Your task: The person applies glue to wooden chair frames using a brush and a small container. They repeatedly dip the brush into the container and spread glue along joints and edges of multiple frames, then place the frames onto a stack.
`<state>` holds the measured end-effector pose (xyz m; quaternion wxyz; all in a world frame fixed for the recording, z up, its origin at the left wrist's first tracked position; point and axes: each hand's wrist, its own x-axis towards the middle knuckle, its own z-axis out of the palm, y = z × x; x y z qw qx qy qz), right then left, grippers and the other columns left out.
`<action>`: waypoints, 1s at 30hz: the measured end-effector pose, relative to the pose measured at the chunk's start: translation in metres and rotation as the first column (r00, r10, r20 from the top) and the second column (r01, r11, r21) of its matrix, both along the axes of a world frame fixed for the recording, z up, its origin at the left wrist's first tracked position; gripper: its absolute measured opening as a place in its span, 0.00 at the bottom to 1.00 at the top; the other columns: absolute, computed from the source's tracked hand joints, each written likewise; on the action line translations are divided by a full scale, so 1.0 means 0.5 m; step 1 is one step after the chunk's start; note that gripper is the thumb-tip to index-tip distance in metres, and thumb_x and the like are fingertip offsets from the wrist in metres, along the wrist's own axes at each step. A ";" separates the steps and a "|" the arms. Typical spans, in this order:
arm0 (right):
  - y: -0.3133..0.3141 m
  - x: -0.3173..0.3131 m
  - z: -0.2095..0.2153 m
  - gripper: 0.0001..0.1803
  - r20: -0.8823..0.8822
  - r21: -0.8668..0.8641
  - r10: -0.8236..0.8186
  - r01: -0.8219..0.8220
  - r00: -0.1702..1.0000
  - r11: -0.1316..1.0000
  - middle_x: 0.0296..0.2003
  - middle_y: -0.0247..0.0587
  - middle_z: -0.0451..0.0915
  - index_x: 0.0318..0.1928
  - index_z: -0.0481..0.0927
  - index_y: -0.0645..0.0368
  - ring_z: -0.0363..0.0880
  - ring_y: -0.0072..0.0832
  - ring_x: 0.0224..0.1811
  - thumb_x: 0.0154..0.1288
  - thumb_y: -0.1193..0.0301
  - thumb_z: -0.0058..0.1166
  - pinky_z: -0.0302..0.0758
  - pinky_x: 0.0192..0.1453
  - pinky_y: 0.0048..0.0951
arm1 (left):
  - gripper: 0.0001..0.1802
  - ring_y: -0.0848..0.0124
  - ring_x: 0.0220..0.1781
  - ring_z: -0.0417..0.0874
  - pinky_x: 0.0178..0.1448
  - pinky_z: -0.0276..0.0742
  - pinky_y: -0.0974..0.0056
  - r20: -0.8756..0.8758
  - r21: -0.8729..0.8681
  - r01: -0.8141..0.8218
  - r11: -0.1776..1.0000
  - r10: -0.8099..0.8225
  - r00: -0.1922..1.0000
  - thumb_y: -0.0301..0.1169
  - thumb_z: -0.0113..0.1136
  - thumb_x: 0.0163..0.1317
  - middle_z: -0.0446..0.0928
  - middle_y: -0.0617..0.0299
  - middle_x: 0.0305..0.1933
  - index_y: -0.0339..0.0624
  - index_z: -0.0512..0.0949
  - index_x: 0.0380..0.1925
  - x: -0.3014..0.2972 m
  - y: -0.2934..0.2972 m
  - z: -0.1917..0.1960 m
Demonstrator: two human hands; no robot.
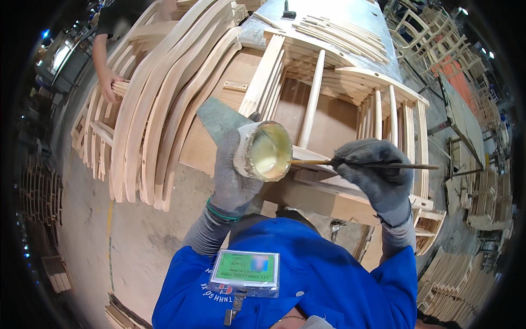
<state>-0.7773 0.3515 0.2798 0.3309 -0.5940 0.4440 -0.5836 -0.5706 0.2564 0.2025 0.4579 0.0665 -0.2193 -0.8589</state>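
Observation:
My left hand (227, 175), in a grey glove, is closed round a crusted cup (244, 151). The cup's mouth faces me, showing a pale yellowish liquid (267, 156) inside. A flat grey-green piece (220, 116) sticks out beyond that hand; its kind is unclear. My right hand (378, 172), gloved too, grips a thin stick (419, 166) held level. The stick's left tip is at the cup's right rim; whether it touches is unclear. Just beyond my hands lie pale wooden frames (266, 71) with round rungs (312, 98) between them.
Curved wooden parts (148, 98) stand stacked on the left, where another person's hand (109, 85) holds some small wooden pieces. Loose slats (342, 38) and a hammer-like tool (288, 11) lie on the grey tabletop (263, 27). Chair frames (422, 30) and a table (463, 115) are at right.

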 end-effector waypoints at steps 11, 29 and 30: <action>-0.100 -0.045 -0.049 0.07 0.268 0.245 -0.026 -0.042 0.963 0.969 0.35 0.46 0.80 0.35 0.75 0.66 0.82 0.30 0.38 0.56 0.83 0.57 0.80 0.41 0.26 | 0.31 0.61 0.59 0.72 0.61 0.71 0.56 0.079 0.154 -0.002 0.988 -0.011 0.997 0.48 0.34 0.70 0.69 0.50 0.57 0.32 0.60 0.60 -0.074 -0.055 -0.012; -0.012 -0.119 -0.182 0.07 0.561 0.392 -0.534 0.365 0.633 0.845 0.30 0.45 0.79 0.39 0.71 0.64 0.81 0.29 0.29 0.63 0.74 0.52 0.83 0.34 0.30 | 0.30 0.62 0.57 0.73 0.60 0.72 0.57 0.146 0.243 0.220 0.945 -0.260 0.955 0.49 0.37 0.68 0.71 0.52 0.54 0.35 0.64 0.58 -0.105 -0.103 -0.065; -0.002 -0.124 -0.178 0.07 0.351 0.447 -0.623 0.460 0.699 0.767 0.29 0.43 0.79 0.37 0.73 0.64 0.81 0.26 0.29 0.62 0.74 0.55 0.82 0.34 0.27 | 0.31 0.62 0.57 0.73 0.60 0.72 0.57 0.124 0.228 0.223 0.948 -0.255 0.959 0.50 0.37 0.68 0.71 0.52 0.54 0.34 0.64 0.58 -0.096 -0.109 -0.074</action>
